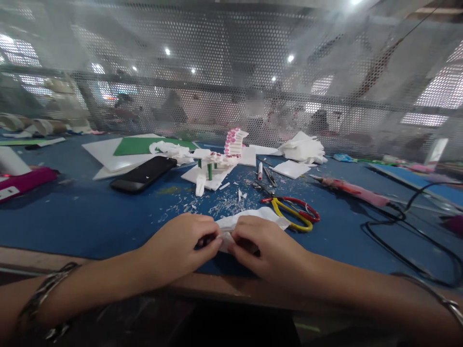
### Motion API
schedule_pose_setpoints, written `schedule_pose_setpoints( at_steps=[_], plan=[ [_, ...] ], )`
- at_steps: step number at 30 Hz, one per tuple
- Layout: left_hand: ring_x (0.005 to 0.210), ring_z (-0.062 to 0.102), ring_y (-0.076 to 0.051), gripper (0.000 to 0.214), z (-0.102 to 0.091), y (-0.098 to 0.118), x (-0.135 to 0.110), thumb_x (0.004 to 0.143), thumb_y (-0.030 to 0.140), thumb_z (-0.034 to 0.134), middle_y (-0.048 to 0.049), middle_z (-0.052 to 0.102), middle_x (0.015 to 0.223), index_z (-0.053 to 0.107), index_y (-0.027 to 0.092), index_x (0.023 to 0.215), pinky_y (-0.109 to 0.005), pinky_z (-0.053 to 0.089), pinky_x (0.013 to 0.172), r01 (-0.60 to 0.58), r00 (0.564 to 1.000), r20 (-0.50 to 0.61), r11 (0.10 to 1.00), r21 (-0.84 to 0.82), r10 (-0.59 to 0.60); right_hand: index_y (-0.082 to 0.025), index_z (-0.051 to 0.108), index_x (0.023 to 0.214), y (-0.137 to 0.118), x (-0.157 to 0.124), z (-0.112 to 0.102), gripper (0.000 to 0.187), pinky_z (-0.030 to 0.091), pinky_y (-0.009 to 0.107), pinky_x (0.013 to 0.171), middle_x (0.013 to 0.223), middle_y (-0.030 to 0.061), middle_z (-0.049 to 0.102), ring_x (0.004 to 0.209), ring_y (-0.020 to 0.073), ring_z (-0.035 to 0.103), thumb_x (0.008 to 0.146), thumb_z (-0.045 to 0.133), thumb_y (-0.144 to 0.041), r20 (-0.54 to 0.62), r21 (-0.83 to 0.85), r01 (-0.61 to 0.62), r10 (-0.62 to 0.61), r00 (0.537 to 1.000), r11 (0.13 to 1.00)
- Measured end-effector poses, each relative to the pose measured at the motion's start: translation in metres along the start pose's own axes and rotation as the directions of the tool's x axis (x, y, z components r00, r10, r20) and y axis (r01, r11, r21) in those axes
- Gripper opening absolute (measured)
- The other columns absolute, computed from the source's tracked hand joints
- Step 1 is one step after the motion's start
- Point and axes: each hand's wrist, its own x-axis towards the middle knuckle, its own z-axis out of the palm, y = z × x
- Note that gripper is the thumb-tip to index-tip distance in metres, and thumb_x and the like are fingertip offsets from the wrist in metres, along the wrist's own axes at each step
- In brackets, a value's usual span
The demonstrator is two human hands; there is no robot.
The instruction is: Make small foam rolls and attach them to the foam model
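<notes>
Close to the table's front edge, my left hand pinches a piece of thin white paper between thumb and fingers. My right hand grips the same piece a little to the right, so the fingertips of both hands nearly meet. The paper looks gathered or rolled between them, and part of it spreads out behind my knuckles. Its lower part is mostly hidden by my fingers. Just behind its right end lie scissors with one red and one yellow handle.
White scraps litter the blue tabletop. Beyond stand a small white-and-pink model on green posts, a black phone, green sheet and white paper stack. A pink corded tool lies right, its cable looping forward.
</notes>
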Motion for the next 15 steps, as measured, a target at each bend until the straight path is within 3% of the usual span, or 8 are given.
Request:
schedule_pose_setpoints(
  at_steps=[4, 8, 11, 15],
  plan=[
    [0.063, 0.049, -0.013, 0.022, 0.001, -0.005, 0.0, 0.082, 0.026, 0.04, 0.0001, 0.053, 0.067, 0.053, 0.016, 0.068, -0.025, 0.035, 0.059, -0.095, 0.996, -0.007, 0.994, -0.062, 0.094, -0.014, 0.054, 0.064, 0.0, -0.004, 0.0, 0.019, 0.031, 0.019, 0.052, 0.061, 0.0002, 0.052, 0.057, 0.0081, 0.043, 0.079, 0.048, -0.024, -0.023, 0.001, 0.048, -0.048, 0.999, 0.999],
    [0.075, 0.052, -0.013, 0.002, 0.0, -0.008, -0.004, 0.073, 0.019, 0.054, 0.0014, 0.057, 0.077, 0.056, 0.018, 0.074, -0.026, 0.034, 0.069, -0.196, 0.98, -0.005, 0.975, -0.108, 0.197, -0.014, 0.057, 0.072, -0.001, -0.008, -0.001, 0.016, 0.034, 0.022, 0.058, 0.072, 0.0029, 0.057, 0.065, 0.0105, 0.047, 0.081, 0.045, -0.019, 0.03, -0.155, 0.291, -0.289, 0.957, 0.944],
    [0.076, 0.053, -0.013, 0.006, 0.001, -0.012, -0.007, 0.076, 0.017, 0.052, 0.0024, 0.059, 0.079, 0.057, 0.02, 0.075, -0.027, 0.03, 0.071, -0.27, 0.962, -0.053, 0.961, -0.061, 0.267, -0.015, 0.056, 0.07, -0.001, -0.012, 0.0, 0.02, 0.034, 0.025, 0.058, 0.072, 0.0027, 0.057, 0.063, 0.0117, 0.046, 0.083, 0.041, -0.019, 0.043, -0.326, 0.39, -0.399, 0.916, 0.861],
    [0.072, 0.054, -0.012, 0.013, 0.004, -0.017, -0.009, 0.083, 0.021, 0.045, 0.0024, 0.062, 0.079, 0.057, 0.021, 0.079, -0.028, 0.029, 0.071, -0.387, 0.915, -0.106, 0.921, 0.038, 0.389, -0.016, 0.055, 0.071, -0.002, -0.015, 0.0, 0.024, 0.033, 0.025, 0.054, 0.067, 0.0015, 0.056, 0.061, 0.0121, 0.045, 0.086, 0.039, -0.024, 0.004, -0.367, 0.432, -0.463, 0.886, 0.824]
  ],
)
